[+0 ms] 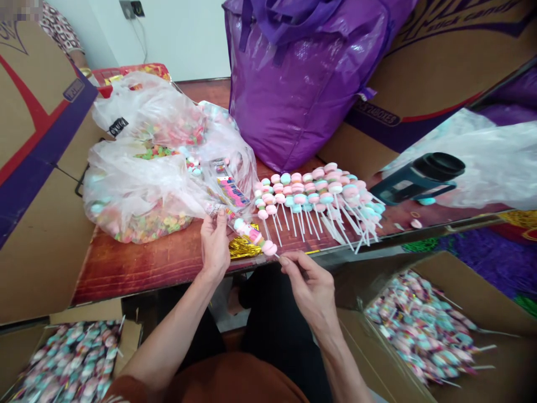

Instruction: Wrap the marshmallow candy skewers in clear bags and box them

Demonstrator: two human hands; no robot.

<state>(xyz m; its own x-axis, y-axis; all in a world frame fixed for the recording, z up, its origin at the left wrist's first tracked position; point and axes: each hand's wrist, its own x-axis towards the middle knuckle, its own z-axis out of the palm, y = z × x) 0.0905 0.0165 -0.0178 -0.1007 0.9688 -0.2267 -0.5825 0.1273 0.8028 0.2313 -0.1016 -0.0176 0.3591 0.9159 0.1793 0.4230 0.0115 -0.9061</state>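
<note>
The skewer lies between both hands, above the table edge. The left hand grips its wrapped end; the right hand pinches its stick. The row of skewers is near.

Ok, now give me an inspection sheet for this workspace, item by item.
Surface: red-brown wooden table, crowded.
Job's things: skewer, seemingly partly inside wrapper; row of bare skewers beside it.
Clutter: candy bags, purple bag, flask on its side, gold foil.
Hands: left hand pinches wrapper; right hand pinches skewer's stick.
Cables: one cable hangs from wall socket.
Surroundings: right box and left box of wrapped skewers; printed cartons; a person's sleeve far left.
</note>
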